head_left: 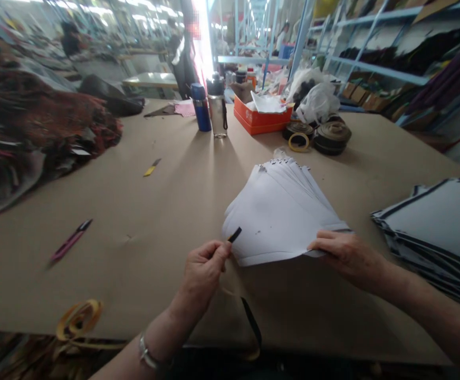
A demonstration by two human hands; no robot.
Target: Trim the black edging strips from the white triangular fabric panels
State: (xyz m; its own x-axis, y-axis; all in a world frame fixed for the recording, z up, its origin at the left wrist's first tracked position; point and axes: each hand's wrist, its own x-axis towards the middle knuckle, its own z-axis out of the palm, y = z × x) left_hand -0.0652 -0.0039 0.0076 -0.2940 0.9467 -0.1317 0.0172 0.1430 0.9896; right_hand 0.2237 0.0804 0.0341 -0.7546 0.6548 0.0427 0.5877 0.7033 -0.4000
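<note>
My left hand (pixel 204 269) pinches a narrow black strip (pixel 235 235) between thumb and fingers, right at the near edge of a fanned stack of white sheets (pixel 275 214). The strip's loose length seems to hang down past the table edge near a black loop (pixel 251 322). My right hand (pixel 344 254) grips the stack's right corner, its fingers lying over the top sheet. Further right lies a pile of white sheets edged in black (pixel 431 232), which neither hand touches.
The tan-covered table (pixel 135 274) holds a pink cutter (pixel 70 241), a yellow cutter (pixel 152 167), a tape coil (pixel 78 321), bottles, an orange box (pixel 261 119) and dark rolls (pixel 332 137). Dark material (pixel 36 121) is heaped at left. A person (pixel 184 58) stands beyond.
</note>
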